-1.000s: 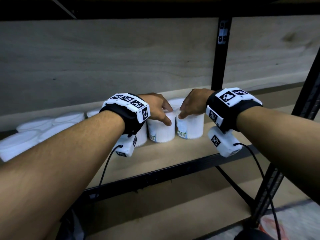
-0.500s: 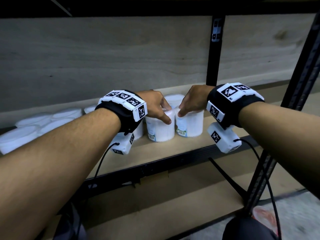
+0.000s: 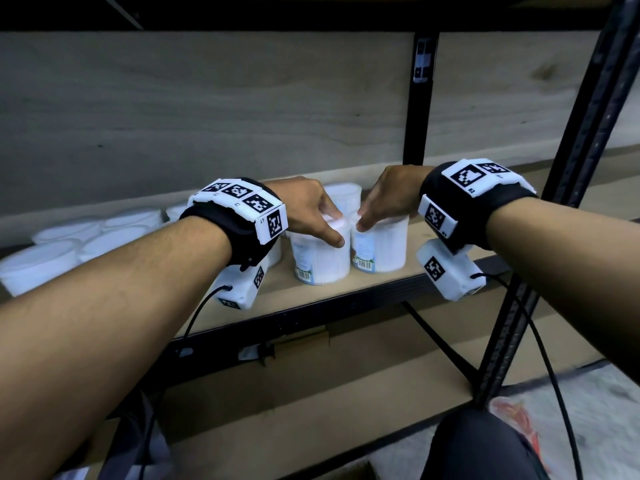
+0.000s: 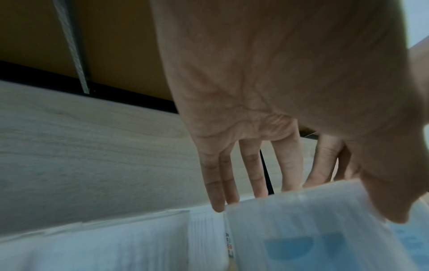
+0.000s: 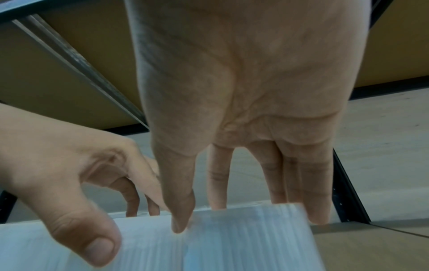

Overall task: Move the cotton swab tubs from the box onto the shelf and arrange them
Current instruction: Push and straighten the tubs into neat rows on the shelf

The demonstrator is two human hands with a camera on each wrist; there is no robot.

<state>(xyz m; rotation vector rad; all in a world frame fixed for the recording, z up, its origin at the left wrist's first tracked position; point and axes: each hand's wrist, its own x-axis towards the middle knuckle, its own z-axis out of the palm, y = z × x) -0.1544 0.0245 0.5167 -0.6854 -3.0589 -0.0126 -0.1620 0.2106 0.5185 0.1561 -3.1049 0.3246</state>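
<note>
Two cotton swab tubs (image 3: 320, 256) (image 3: 381, 244) touching at shelf (image 3: 346, 292) front edge, six o'clock. Left hand (image 3: 308, 209) grasping one rim, right hand (image 3: 391, 199) the other. Risk: tipping forward off edge if nudged unevenly.

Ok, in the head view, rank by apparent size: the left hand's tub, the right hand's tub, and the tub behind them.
1. Left hand's tub and right hand's tub: alike, no ranking.
2. Tub behind: smallest-looking, but farther back and mostly hidden.
</note>
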